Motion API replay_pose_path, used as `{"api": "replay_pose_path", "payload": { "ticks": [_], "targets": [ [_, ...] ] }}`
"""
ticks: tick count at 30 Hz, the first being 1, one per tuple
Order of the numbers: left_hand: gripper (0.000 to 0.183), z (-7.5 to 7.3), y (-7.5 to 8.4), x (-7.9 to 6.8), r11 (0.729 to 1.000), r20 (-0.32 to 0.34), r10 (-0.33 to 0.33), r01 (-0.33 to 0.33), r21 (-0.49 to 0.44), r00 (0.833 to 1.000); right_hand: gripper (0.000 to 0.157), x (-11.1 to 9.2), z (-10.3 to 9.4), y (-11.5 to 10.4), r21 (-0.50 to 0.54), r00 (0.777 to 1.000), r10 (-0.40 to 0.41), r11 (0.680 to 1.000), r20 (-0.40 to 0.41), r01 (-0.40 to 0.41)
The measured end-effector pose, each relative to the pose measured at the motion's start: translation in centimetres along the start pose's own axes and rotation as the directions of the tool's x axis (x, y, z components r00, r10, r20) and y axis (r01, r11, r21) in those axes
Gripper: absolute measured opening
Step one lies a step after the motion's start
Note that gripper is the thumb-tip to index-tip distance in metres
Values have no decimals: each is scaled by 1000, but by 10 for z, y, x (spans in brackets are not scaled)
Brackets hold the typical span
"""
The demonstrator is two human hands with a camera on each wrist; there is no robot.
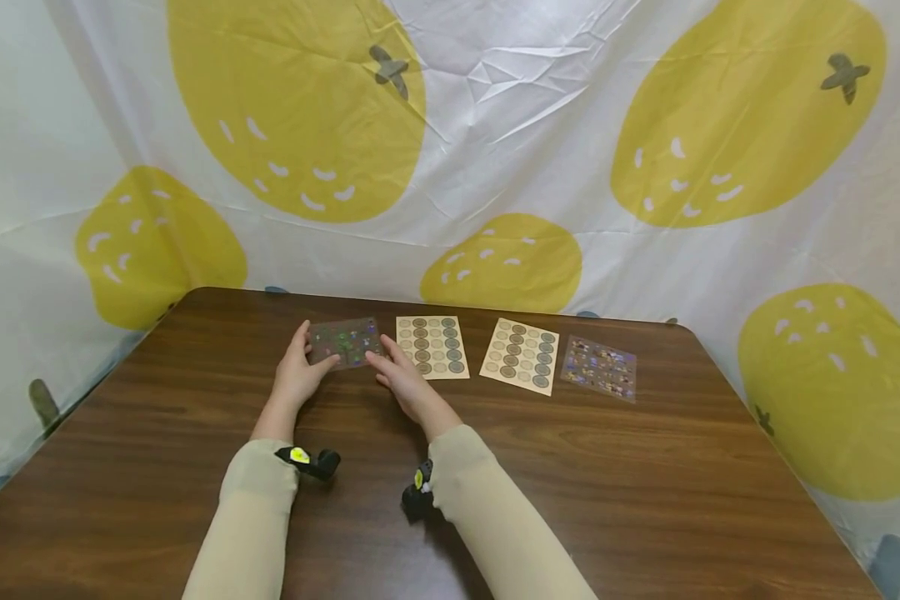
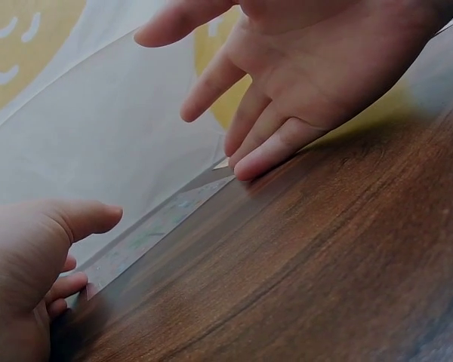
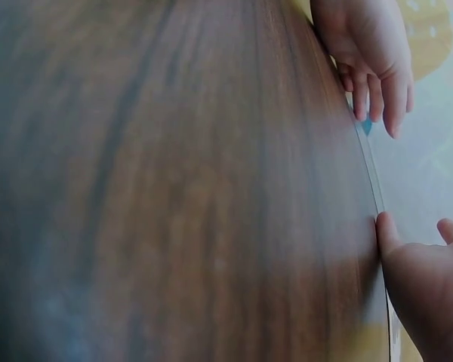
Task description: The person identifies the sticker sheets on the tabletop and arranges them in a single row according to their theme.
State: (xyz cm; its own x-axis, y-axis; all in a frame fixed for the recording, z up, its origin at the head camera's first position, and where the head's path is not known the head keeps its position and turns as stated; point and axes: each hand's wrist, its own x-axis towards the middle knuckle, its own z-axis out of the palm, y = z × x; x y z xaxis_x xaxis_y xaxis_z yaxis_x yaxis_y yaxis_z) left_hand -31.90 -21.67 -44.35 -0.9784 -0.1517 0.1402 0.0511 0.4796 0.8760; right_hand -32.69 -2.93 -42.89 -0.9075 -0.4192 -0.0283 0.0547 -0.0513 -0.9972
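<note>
A see-through sticker sheet [image 1: 345,342] with small green and purple prints lies on the table at the back left, between the two hands. My left hand [image 1: 301,372] is at its left edge, with fingertips at the sheet's corner and the thumb held apart above it in the left wrist view. At the right edge is my right hand [image 1: 408,384], fingers loosely extended and the lower fingertips at the sheet's end. Seen from the left wrist, the clear sheet [image 2: 151,234] appears as a thin strip low over the wood.
Right of the hands lie two cream sheets [image 1: 432,347] [image 1: 520,356] of round stickers in rows. Beyond them is another clear sheet [image 1: 598,367] with dark and purple prints. The brown wooden table [image 1: 630,492] ends at a white curtain [image 1: 495,167] with yellow fruit shapes.
</note>
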Motion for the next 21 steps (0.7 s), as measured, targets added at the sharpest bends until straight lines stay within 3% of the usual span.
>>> {"api": "replay_pose_path", "payload": {
  "ticks": [13,21],
  "targets": [
    [82,3,2,1,1000,23,-18,18,22,1000,69,-3,3,-2,-201,999,46,978,-13,-48],
    [79,7,5,0,992,21,-41,43,-118,999,69,-2,4,-2,-221,998,56,973,-37,-63]
  ]
}}
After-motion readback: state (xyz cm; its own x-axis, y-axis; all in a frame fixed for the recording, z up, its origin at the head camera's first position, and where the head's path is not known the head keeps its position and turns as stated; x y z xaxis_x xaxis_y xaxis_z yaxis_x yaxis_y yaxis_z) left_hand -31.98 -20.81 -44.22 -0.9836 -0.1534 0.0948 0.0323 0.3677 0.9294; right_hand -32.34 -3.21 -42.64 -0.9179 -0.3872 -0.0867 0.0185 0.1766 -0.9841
